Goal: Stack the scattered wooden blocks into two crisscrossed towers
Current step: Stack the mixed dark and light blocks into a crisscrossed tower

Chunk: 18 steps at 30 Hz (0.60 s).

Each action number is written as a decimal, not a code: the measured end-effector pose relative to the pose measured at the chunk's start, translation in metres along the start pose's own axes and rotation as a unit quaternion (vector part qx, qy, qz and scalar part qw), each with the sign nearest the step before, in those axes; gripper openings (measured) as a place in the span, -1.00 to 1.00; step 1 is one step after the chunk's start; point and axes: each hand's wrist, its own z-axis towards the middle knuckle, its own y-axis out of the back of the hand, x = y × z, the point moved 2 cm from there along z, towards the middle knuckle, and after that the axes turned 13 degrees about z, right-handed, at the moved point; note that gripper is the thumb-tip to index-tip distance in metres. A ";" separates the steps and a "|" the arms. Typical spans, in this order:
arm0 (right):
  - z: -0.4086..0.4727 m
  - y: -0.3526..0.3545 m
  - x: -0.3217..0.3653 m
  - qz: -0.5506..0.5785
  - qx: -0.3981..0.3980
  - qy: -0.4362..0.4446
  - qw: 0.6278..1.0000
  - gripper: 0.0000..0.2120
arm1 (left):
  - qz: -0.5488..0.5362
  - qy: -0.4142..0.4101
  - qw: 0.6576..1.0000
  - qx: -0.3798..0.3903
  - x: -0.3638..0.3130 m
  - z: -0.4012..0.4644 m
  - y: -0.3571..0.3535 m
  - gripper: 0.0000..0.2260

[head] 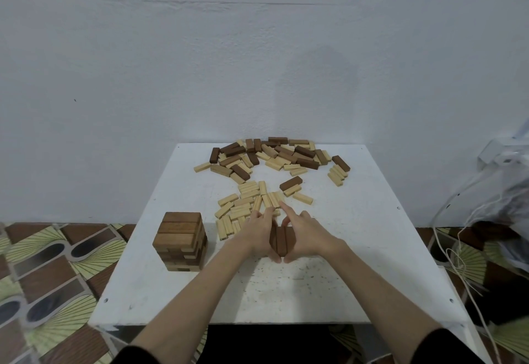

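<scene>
A finished crisscrossed tower (181, 240) of dark and light wooden blocks stands at the left of the white table (357, 249). In the table's middle, three dark blocks (282, 240) lie side by side, pressed together between my left hand (259, 233) and my right hand (305, 233). Both hands cup the row from its sides, thumbs meeting at the near end. Several light blocks (243, 206) lie scattered just beyond my hands. A larger mixed pile of dark and light blocks (274, 156) sits at the table's far edge.
A white wall rises right behind the table's far edge. Patterned floor tiles (51, 272) show at the left. White cords (463, 263) and a bag lie on the right beside the table.
</scene>
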 end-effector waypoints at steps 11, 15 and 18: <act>-0.004 0.003 0.003 0.014 -0.017 -0.005 1.000 0.26 | -0.017 0.002 1.000 -0.012 -0.004 -0.004 0.004 0.03; -0.010 0.015 0.013 0.033 -0.040 0.016 0.999 0.25 | -0.014 0.000 0.999 -0.033 -0.006 -0.005 0.021 0.07; -0.011 0.025 0.028 0.038 -0.055 0.030 0.997 0.24 | -0.017 -0.004 0.999 -0.043 -0.004 -0.009 0.042 0.07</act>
